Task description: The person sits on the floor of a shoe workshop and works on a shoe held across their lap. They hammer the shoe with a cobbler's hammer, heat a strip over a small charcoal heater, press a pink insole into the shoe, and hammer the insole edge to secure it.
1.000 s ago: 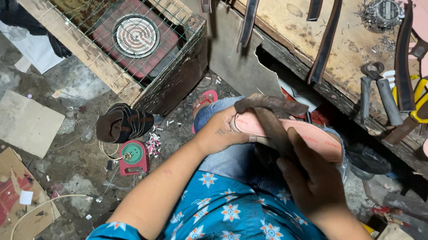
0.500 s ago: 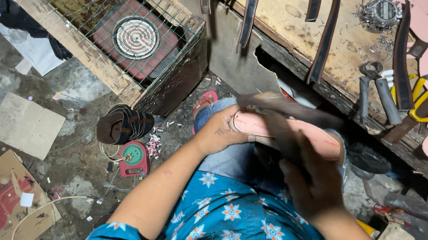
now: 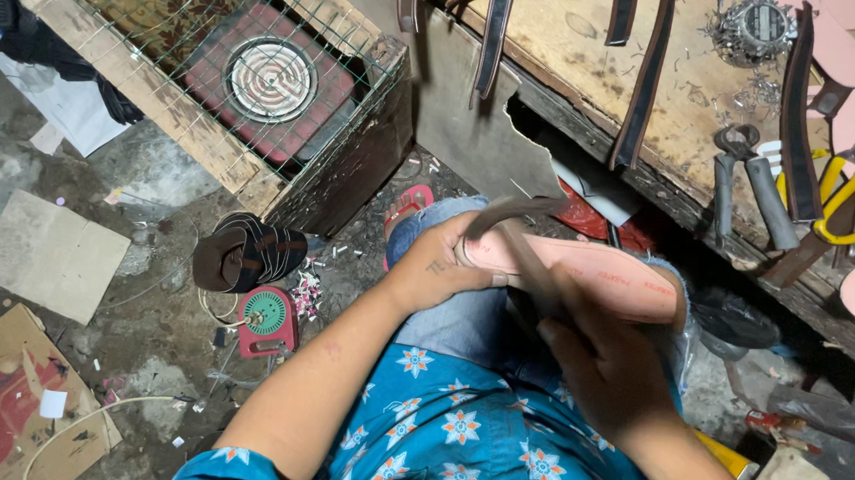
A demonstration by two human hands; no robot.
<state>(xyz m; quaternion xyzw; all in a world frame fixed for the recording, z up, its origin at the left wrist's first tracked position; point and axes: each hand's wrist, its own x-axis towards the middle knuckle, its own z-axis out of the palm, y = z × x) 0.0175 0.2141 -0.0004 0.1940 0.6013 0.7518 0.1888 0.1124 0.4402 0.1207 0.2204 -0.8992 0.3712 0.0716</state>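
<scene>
Pink and flat, the sandal sole (image 3: 586, 271) lies across the person's lap in the head view, its long axis running left to right and slightly downward toward the workbench (image 3: 677, 107) side. The left hand (image 3: 435, 271) sits at the sole's near-left end, fingers curled shut over that end and pinning it against the knee. The right hand (image 3: 609, 368) lies just below the sole's middle, closed tight around the handle of a hammer (image 3: 519, 226); the handle slants up and to the left from that fist, so the dark head hangs over the left third of the sole, close to the left hand's fingertips. The head looks blurred, and whether it touches the sole I cannot tell. Of the two hands, the left is nearer the spot under the hammer head, while the right stands back along the handle. Beyond the lap, dark straps (image 3: 644, 85) hang over the workbench edge, with yellow-handled scissors (image 3: 852, 190) further right.
</scene>
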